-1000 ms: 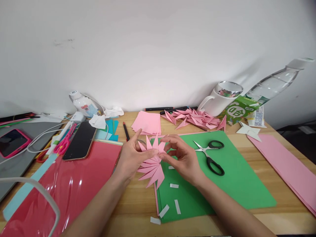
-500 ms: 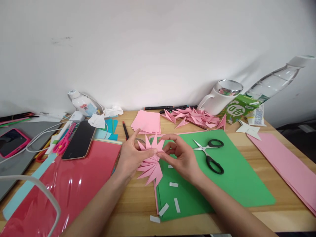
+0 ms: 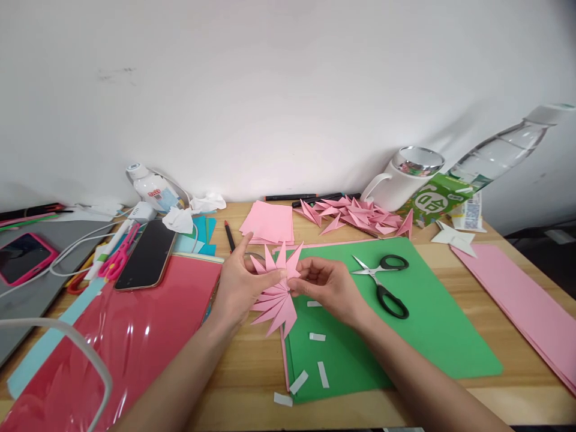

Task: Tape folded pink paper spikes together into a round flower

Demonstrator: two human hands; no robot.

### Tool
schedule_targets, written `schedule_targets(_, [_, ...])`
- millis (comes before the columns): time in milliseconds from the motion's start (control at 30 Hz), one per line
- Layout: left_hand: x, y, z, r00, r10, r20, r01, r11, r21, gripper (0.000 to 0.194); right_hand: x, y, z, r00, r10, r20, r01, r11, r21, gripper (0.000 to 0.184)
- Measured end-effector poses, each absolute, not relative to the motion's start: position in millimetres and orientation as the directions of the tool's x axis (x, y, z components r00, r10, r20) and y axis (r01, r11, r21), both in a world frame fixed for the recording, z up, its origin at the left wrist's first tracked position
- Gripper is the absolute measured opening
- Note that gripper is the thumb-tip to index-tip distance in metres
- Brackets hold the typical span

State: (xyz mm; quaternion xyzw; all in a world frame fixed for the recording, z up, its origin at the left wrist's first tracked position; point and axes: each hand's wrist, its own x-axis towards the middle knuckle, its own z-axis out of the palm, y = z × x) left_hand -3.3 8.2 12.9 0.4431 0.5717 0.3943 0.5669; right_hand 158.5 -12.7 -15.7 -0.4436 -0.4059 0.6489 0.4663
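A pink folded-paper fan of several pointed pieces hangs just above the table's middle. My left hand pinches it at its centre from the left, thumb on top and forefinger raised. My right hand has its fingers curled in on the fan's right edge. Black-handled scissors lie shut on a green paper sheet to the right of my right hand. Small white paper strips are scattered on the green sheet below my hands.
A stack of pink squares and a heap of folded pink pieces lie behind my hands. Red plastic folder, dark phone and pink scissors at left. White mug, bottle and pink sheets at right.
My right hand's fingers have curled in and closed on the fan's right edge. The fan and my left hand have stayed nearly in place.
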Motion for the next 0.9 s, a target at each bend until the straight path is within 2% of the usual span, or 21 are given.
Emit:
schedule_targets(233, [-6,7,12,0.044,0.966,-0.254,0.216,0.239,0.947,0.104,159,-15,-17,-0.159,0.974,-0.164,-0.227,-0.197,-0.954,0.042])
schedule_targets(333, [-5,7,17,0.024,0.972,-0.233,0.236,0.221,0.946,0.104,159,-15,-18,-0.199,0.971,-0.137,-0.225,-0.181,-0.957,0.042])
schedule_targets(533, [-3,7,25,0.044,0.973,-0.225,0.318,0.199,0.927,0.104,158,-15,-16,-0.233,0.957,-0.175,-0.187,-0.221,-0.957,0.042])
schedule_targets(667, [-3,7,23,0.054,0.976,-0.209,0.314,0.182,0.932,0.107,159,-15,-18,-0.223,0.965,-0.135,-0.103,-0.162,-0.981,0.04])
schedule_targets(767, [-3,3,24,0.057,0.988,-0.141,0.269,0.121,0.956,0.108,160,-17,-18,-0.142,0.99,0.023,0.005,0.024,-1.0,0.03])
schedule_targets(833, [-3,-2,28,0.072,0.997,-0.04,0.201,0.024,0.979,0.108,163,-20,-14,-0.07,0.961,0.266,0.115,0.273,-0.955,0.016])
schedule_targets(900, [-4,-9,33,0.131,0.986,0.1,0.175,-0.122,0.977,0.102,166,-25,-8,-0.064,0.834,0.547,0.245,0.545,-0.802,0.004])
